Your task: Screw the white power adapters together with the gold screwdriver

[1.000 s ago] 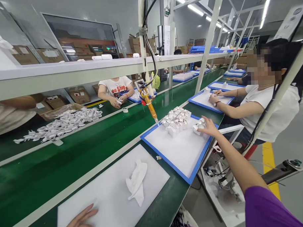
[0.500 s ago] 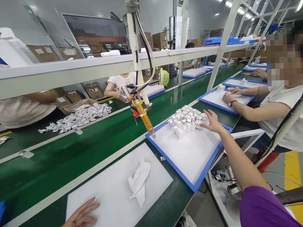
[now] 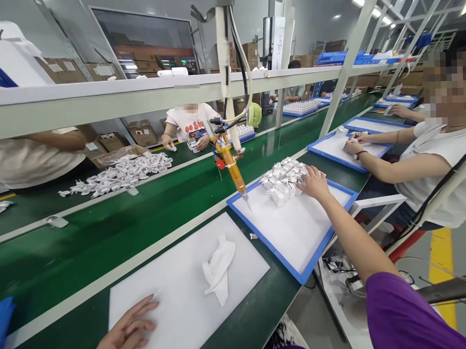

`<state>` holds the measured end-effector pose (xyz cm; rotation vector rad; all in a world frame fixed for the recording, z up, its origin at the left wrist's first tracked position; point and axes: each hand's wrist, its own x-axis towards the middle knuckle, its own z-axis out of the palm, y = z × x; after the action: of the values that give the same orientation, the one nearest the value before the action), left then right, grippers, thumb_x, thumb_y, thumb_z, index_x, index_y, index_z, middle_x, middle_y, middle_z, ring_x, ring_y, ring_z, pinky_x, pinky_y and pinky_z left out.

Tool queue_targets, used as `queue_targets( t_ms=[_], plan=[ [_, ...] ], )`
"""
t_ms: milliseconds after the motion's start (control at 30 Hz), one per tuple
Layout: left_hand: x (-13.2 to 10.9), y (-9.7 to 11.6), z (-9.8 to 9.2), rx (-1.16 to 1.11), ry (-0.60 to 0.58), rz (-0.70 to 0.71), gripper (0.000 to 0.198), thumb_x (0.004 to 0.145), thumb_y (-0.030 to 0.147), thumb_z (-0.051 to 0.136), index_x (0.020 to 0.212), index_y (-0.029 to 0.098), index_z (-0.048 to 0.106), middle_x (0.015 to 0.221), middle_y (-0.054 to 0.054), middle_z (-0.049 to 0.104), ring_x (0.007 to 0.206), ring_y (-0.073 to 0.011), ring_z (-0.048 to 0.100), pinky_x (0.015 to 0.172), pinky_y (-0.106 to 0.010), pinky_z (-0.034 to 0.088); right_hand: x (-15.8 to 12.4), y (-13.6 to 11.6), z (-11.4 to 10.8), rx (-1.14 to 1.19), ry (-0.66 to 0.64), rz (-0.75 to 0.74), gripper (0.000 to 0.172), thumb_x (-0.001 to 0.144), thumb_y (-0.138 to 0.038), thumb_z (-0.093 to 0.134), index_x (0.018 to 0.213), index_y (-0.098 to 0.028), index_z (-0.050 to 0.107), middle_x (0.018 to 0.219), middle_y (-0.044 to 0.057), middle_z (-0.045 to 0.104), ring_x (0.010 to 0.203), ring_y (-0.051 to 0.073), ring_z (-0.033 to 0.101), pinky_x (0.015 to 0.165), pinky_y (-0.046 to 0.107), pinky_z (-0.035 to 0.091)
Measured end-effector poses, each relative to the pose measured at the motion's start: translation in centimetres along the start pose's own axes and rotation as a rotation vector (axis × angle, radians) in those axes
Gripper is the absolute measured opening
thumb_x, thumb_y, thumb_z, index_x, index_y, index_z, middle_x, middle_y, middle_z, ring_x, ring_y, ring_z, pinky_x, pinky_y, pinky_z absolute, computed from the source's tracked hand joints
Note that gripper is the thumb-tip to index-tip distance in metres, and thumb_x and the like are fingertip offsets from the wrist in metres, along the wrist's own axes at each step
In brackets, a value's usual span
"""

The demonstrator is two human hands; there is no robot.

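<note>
My right hand [image 3: 314,182] reaches far out over a blue-rimmed white tray [image 3: 298,279] and rests on a heap of small white plastic parts [image 3: 283,179] at the tray's far end; its fingers curl onto the parts, and whether they grip one is hidden. My left hand [image 3: 124,335] lies flat with fingers spread on the near edge of a white mat [image 3: 176,293]. A crumpled white cloth [image 3: 219,269] lies on that mat. An orange dispensing tool [image 3: 231,164] hangs on a cable over the tray's left corner.
A green conveyor belt [image 3: 116,229] runs along behind the mat. Beyond it lies a pile of white parts [image 3: 118,174]. A person in a white shirt [image 3: 439,172] works at the neighbouring blue tray [image 3: 346,147]. Other workers sit across the belt. A metal shelf [image 3: 138,96] spans overhead.
My right hand has slid left from the tray's right edge onto the heap of parts. The view has shifted slightly; my left hand stays flat on the mat.
</note>
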<state>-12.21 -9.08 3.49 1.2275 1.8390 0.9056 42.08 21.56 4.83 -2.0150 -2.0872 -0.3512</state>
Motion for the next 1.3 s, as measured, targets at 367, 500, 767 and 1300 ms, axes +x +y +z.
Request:
queue_targets(
  t_ms=[367,500,767,1300],
  plan=[
    [0.0,-0.2,0.1,0.004,-0.034,0.022,0.057,0.077,0.062,0.053,0.118,0.024,0.058,0.126,-0.011,0.058,0.092,-0.0234,0.064,0.069,-0.027,0.057,2.3,0.2,-0.4,-0.002,-0.183,0.076,0.036,0.089,-0.046,0.058,0.109,-0.015,0.06,0.123,0.01,0.053,0.118,0.028,0.045,0.098,0.052,0.038],
    [-0.1,-0.3,0.3,0.026,-0.018,0.033,0.057,0.077,0.062,0.05,0.118,0.024,0.059,0.121,-0.011,0.061,0.087,-0.0225,0.065,0.067,-0.027,0.057,1.9,1.0,-0.1,0.055,-0.187,0.029,0.032,0.091,-0.041,0.058,0.111,-0.016,0.059,0.125,0.009,0.051,0.115,0.026,0.049,0.096,0.048,0.042],
    [-0.1,-0.3,0.3,0.033,-0.015,0.028,0.055,0.075,0.065,0.052,0.111,0.024,0.064,0.126,-0.009,0.06,0.097,-0.025,0.063,0.066,-0.025,0.056,1.6,1.0,0.7,0.114,-0.116,0.013,0.031,0.092,-0.037,0.058,0.115,-0.017,0.058,0.127,0.009,0.05,0.116,0.026,0.047,0.098,0.049,0.04],
    [-0.3,-0.2,0.4,-0.003,-0.015,0.016,0.06,0.075,0.064,0.054,0.117,0.023,0.06,0.121,-0.011,0.061,0.086,-0.0222,0.064,0.066,-0.026,0.056,-0.7,-0.6,1.1,0.083,0.087,-0.048,0.028,0.081,-0.019,0.053,0.108,-0.017,0.063,0.124,0.014,0.052,0.123,0.031,0.038,0.104,0.056,0.023]
  ],
)
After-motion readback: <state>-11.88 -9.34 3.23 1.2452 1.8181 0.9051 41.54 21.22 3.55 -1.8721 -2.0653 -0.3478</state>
